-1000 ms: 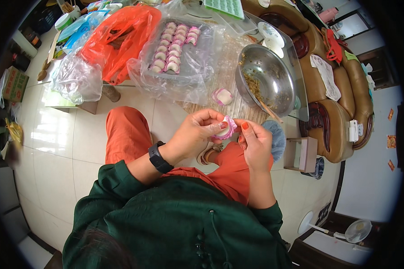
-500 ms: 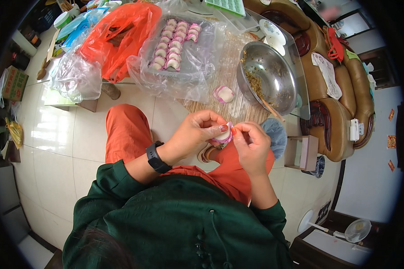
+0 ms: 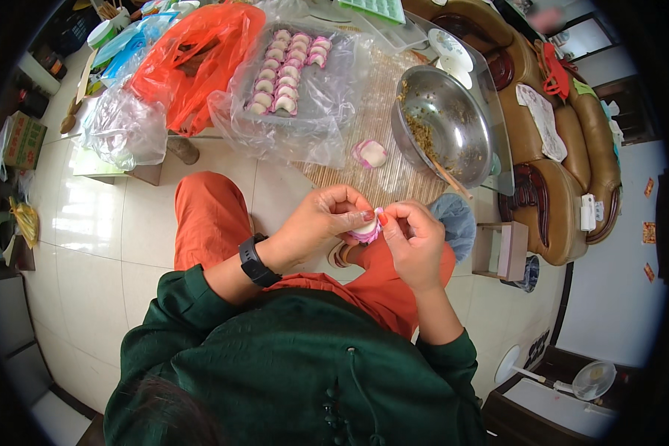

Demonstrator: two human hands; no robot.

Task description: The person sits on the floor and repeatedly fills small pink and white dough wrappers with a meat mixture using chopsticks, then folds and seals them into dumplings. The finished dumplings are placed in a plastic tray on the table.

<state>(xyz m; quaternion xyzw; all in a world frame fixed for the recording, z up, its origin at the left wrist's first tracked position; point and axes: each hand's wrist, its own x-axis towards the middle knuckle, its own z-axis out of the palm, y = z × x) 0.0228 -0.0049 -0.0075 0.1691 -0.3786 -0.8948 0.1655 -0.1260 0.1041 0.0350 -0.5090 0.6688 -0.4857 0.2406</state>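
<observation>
Between my two hands, over my lap, is a white dumpling (image 3: 364,231) with a frilled purple-pink edge. My left hand (image 3: 327,220) grips it from the left, thumb and fingers closed on its side. My right hand (image 3: 415,238) pinches the edge on its right between thumb and forefinger. Beyond my hands, a small stack of purple-rimmed white dumpling wrappers (image 3: 371,154) lies on the bamboo mat (image 3: 334,172). To its right, a steel bowl (image 3: 464,123) holds some brown-green filling (image 3: 422,137), with wooden chopsticks (image 3: 452,181) leaning over the near rim.
Rows of finished dumplings (image 3: 285,74) sit in a plastic-covered tray (image 3: 316,111) at the far middle. Left of it are a red plastic bag (image 3: 193,63) and a clear bag (image 3: 126,134). A blue-bagged bin (image 3: 455,223) and small stool (image 3: 504,249) stand at the right.
The dumpling has tilted and sits slightly lower and further left between my fingers. My right hand has shifted a little left along its edge.
</observation>
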